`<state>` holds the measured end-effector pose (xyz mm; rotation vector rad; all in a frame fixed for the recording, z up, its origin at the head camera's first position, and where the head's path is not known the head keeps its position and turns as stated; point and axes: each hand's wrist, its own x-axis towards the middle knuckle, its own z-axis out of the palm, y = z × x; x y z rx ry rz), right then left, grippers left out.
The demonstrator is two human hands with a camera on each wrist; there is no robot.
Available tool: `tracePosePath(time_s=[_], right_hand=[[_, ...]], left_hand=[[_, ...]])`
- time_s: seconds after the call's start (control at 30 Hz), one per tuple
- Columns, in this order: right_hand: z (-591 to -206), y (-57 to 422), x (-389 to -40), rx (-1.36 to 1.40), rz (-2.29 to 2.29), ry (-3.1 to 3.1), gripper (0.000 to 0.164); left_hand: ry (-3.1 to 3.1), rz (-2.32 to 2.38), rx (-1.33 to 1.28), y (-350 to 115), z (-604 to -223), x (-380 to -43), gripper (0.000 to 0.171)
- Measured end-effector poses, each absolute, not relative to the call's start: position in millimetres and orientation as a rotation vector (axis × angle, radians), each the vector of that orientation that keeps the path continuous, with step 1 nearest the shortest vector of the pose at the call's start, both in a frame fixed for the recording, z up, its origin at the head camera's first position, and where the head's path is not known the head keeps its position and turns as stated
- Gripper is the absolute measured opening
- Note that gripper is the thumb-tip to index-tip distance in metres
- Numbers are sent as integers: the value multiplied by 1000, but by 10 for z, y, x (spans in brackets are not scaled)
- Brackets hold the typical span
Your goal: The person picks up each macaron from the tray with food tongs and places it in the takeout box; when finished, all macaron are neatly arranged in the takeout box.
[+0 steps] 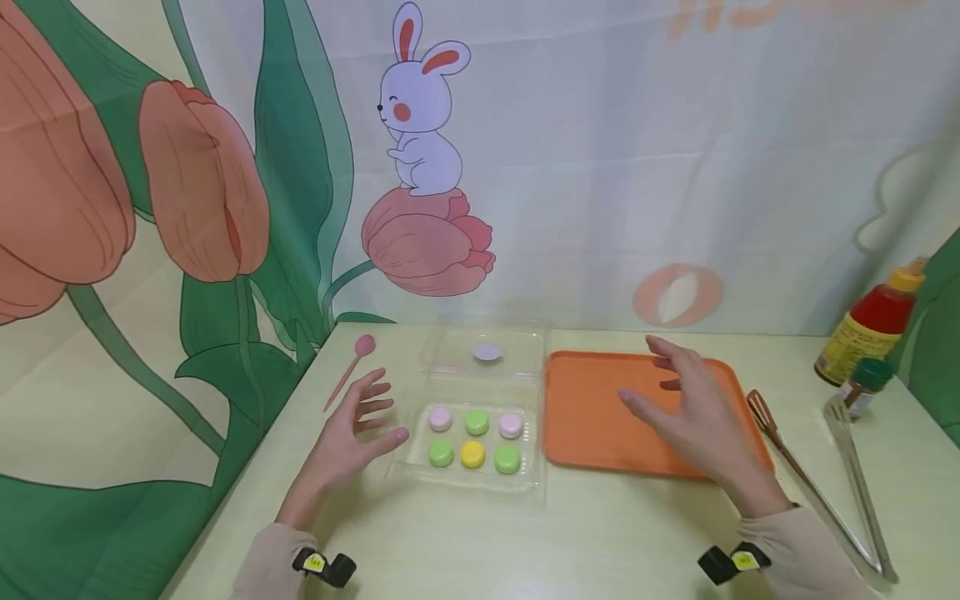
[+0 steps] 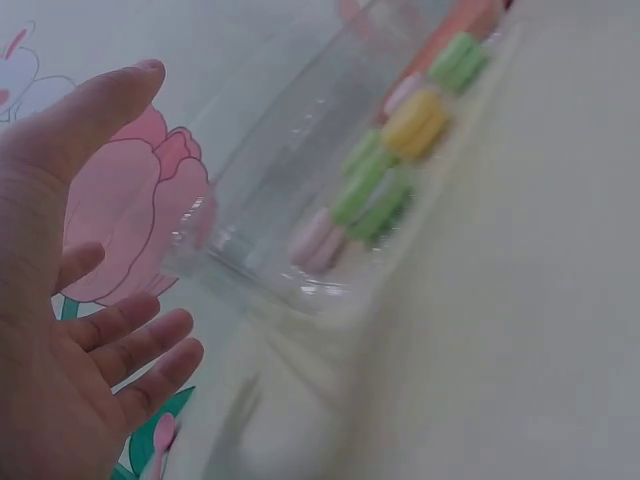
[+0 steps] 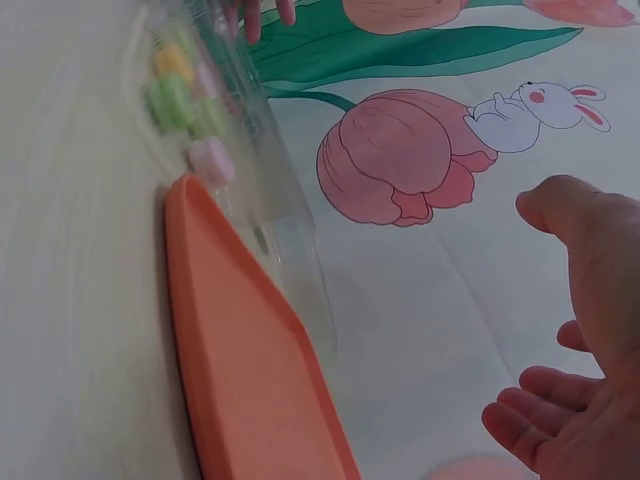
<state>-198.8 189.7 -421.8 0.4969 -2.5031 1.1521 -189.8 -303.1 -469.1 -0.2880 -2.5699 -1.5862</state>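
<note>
A clear plastic box lies with its lid folded back, and several macarons in pink, green and yellow, such as the yellow macaron, sit in it in two rows. My left hand hovers at the box's left side, fingers spread and holding nothing. Above the orange tray, on the right, my right hand is raised with its fingers apart and nothing in it. In the left wrist view, the thumb and fingers of my left hand stand well apart from the macarons.
A pink spoon lies at the back left. Metal tongs lie to the right of the tray. Behind them stand a red sauce bottle and a small green-capped jar. A printed cloth hangs along the back edge.
</note>
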Motion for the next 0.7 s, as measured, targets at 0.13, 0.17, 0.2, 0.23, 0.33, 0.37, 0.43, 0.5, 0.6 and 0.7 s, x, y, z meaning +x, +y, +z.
tracePosePath(time_s=[0.13, 0.17, 0.2, 0.23, 0.33, 0.37, 0.43, 0.5, 0.6, 0.7], right_hand=[[-4217, 1709, -2138, 543, 1281, -2498, 86], [-4220, 1663, -2179, 548, 1320, -2498, 86], [-4224, 1620, -2215, 551, 1360, -2500, 87], [-4234, 1576, -2253, 548, 1397, -2506, 88], [-4260, 1479, -2360, 537, 1479, -2523, 92], [-4265, 1455, -2391, 530, 1504, -2527, 93], [-4275, 1410, -2455, 512, 1538, -2536, 95], [-4284, 1361, -2518, 505, 1590, -2540, 96], [-4304, 1268, -2606, 499, 1657, -2557, 97], [-4347, 1179, -2684, 502, 1729, -2561, 97]], left_hand=[[-2516, -1632, -313, -3060, -4624, -2103, 88], [-2510, -1638, -312, -3062, -4617, -2156, 86], [-2500, -1648, -312, -3060, -4616, -2208, 84], [-2499, -1654, -300, -3059, -4618, -2262, 81], [-2496, -1671, -268, -3031, -4638, -2415, 76], [-2491, -1682, -266, -3015, -4646, -2465, 76], [-2485, -1708, -274, -2980, -4657, -2558, 76], [-2482, -1747, -285, -2948, -4649, -2630, 78], [-2491, -1807, -282, -2919, -4633, -2717, 83], [-2519, -1839, -253, -2915, -4633, -2790, 88]])
